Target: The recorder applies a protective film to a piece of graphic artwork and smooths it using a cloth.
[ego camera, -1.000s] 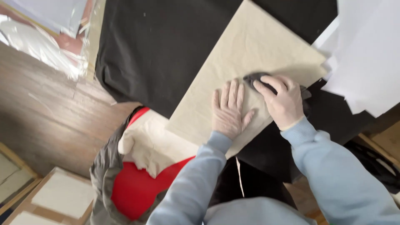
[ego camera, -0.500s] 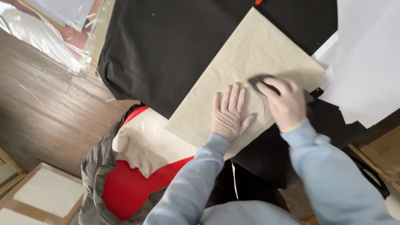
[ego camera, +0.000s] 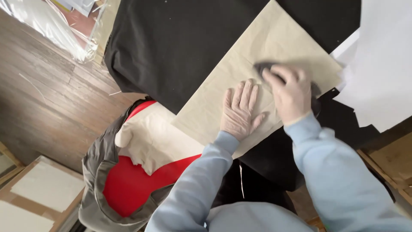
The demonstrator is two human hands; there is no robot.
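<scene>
Left hand (ego camera: pixel 240 111) flat on paper (ego camera: pixel 266 51); right hand (ego camera: pixel 292 92) grips tool (ego camera: pixel 262 68) (dark).

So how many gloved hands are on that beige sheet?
2: the left hand lies flat on the beige sheet; the right hand, beside it, presses a dark pad onto it.

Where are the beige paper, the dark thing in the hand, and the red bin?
beige paper (ego camera: pixel 274 47): head view, bare upper part of the sheet.
dark tool (ego camera: pixel 262 67): head view, tip showing past the right hand's fingers.
red bin (ego camera: pixel 124 189): head view, red inside.
</scene>
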